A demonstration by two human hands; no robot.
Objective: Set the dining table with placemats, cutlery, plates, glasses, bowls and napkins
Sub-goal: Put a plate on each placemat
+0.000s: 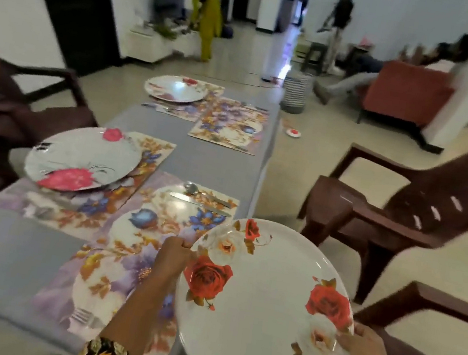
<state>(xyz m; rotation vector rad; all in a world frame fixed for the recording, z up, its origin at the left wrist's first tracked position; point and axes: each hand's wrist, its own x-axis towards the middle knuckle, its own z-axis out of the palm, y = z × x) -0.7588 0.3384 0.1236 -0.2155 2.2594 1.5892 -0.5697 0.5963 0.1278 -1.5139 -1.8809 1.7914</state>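
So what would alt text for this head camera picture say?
Both hands, left hand and right hand, hold a rose-patterned plate beside a long table with floral placemats, two plates and cutlery already laid.

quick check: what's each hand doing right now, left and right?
Left hand: closed on the left rim of the rose plate.
Right hand: closed on the same plate's right rim, thumb on top.

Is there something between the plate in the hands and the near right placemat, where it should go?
The plate, held by the left hand and right hand, has an open path to the placemat. The placemat's middle is bare. A spoon and knife lie at its far end, a fork at its near end.
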